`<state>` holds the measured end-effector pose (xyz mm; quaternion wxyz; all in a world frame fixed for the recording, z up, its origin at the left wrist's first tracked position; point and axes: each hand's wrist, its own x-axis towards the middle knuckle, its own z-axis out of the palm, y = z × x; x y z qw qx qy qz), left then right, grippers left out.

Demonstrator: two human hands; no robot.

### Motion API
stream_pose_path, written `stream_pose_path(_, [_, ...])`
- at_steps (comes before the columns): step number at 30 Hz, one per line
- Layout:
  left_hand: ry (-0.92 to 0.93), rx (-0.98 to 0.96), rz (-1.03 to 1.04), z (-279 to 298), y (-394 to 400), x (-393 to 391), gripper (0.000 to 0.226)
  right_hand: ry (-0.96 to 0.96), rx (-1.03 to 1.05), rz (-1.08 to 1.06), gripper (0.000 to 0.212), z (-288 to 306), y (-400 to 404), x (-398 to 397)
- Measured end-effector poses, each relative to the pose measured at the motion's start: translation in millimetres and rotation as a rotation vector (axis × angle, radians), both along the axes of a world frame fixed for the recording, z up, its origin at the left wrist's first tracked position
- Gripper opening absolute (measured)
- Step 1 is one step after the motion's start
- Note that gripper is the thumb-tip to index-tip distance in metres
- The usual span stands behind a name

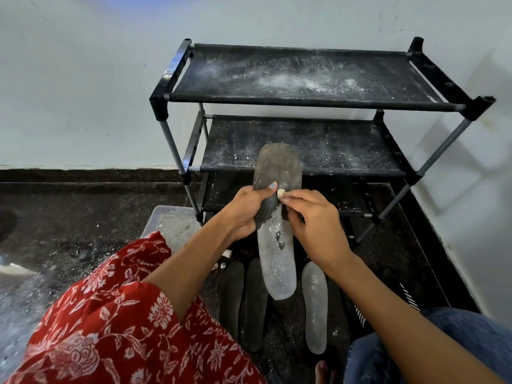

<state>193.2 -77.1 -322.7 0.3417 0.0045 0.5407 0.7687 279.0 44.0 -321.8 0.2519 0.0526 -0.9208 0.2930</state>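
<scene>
In front of the dusty black rack (304, 102), the person holds a grey insole (277, 261) up over the floor, its broad end toward the rack's middle shelf. The left hand (246, 212) grips it round the middle, thumb on top. The right hand (313, 220) pinches a small white lump (280, 193) against the insole's face, just beside that thumb. Three more insoles (314, 306) lie on the floor beneath, and a clear box (166, 217) sits to the left.
</scene>
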Motion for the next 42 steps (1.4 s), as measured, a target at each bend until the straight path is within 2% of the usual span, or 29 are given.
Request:
stream_pose_path(6, [-0.012,-0.033,0.007,0,-2,-1,0.022,-0.070,0.059,0.101,0.014,0,-6,6])
stream_pose_path(16, [-0.109,0.079,-0.105,6,-1,0,0.027,-0.013,0.038,-0.004,0.015,2,-1,1])
stream_pose_path(24, [-0.087,0.010,-0.023,5,-4,-3,0.040,-0.101,0.025,0.141,0.011,3,-9,5])
stream_pose_path(27, [-0.058,-0.002,-0.061,6,-3,-3,0.035,0.016,-0.083,0.097,0.014,6,-7,5])
stream_pose_path(29, [-0.045,-0.015,-0.093,6,-1,-1,0.033,0.061,-0.077,0.037,0.017,7,-5,3])
stream_pose_path(32, [-0.036,-0.010,-0.095,3,0,0,0.032,0.008,-0.007,0.030,0.020,6,-4,1])
stream_pose_path(39, [-0.027,-0.056,-0.030,-1,-1,-3,0.032,-0.154,0.055,0.192,0.018,4,-11,7])
stream_pose_path(42, [-0.038,-0.049,-0.024,1,-2,-3,0.035,-0.148,0.037,0.195,0.016,3,-13,7])
